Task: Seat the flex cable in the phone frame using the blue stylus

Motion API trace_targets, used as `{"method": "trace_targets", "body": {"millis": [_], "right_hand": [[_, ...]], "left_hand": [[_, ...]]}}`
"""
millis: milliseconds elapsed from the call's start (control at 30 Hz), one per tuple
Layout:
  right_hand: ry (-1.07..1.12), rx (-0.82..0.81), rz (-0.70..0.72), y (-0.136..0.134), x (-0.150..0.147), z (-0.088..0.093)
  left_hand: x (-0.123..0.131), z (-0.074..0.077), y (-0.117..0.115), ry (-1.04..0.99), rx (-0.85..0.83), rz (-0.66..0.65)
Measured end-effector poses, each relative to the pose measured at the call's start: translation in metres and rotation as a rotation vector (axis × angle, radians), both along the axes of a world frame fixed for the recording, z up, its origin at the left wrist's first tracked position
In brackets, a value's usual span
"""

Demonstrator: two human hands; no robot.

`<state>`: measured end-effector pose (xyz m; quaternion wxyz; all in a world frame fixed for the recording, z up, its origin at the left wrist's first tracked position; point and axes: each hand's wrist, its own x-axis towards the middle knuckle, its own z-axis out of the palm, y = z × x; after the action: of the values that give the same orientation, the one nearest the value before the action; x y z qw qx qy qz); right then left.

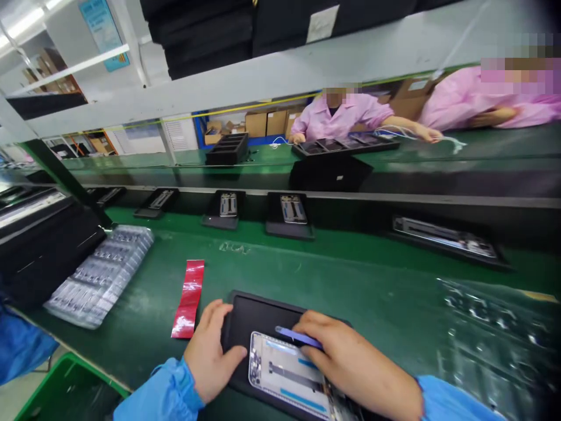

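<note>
A black tray [258, 313] lies in front of me with an opened phone frame [293, 374] in it, silvery with blue strips and a dark flat cable. At the tray's left edge rests my left hand [214, 351], thumb and fingers spread, thumb tip beside the frame's end. My right hand [337, 351] is closed over the frame, pinching a slim purple tool [298, 337] whose rounded end points up and left. I cannot tell its exact kind. The frame's lower right part is partly hidden by that hand. A red strip [189, 298] lies left of the tray.
Clear plastic blister trays [103, 275] lie at left, and clear plastic [495, 339] at right. Beyond, black trays with phone frames [293, 209] line a green belt. A green bin [74, 389] stands below. Two people in pink [333, 123] sit opposite, under a shelf beam.
</note>
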<state>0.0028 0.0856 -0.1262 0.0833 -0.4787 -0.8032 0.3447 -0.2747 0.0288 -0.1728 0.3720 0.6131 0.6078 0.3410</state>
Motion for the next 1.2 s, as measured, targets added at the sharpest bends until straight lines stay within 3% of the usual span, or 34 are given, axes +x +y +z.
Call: {"method": "trace_targets", "body": {"millis": [67, 167, 300, 400, 667, 1000, 1200], "right_hand": [[-0.049, -0.011, 0.039, 0.006, -0.005, -0.007], [-0.044, -0.053, 0.096, 0.013, -0.003, -0.014], [-0.014, -0.089, 0.13, 0.023, 0.002, -0.013], [-0.035, -0.084, 0.164, 0.029, 0.002, -0.01], [-0.078, -0.075, 0.306, 0.041, -0.008, -0.011], [-0.072, -0.1, 0.305, 0.046, -0.006, -0.022], [-0.09, -0.087, 0.249, 0.046, -0.001, -0.012]], "left_hand": [[0.006, 0.008, 0.001, 0.174, 0.128, -0.055], [0.022, 0.016, 0.006, 0.252, 0.22, -0.194], [0.04, 0.017, 0.008, 0.321, 0.2, -0.395], [0.043, 0.016, 0.007, 0.35, 0.171, -0.473], [0.045, 0.015, 0.007, 0.377, 0.208, -0.457], [0.045, 0.014, 0.007, 0.406, 0.212, -0.482], [0.045, 0.015, 0.006, 0.372, 0.209, -0.467]]}}
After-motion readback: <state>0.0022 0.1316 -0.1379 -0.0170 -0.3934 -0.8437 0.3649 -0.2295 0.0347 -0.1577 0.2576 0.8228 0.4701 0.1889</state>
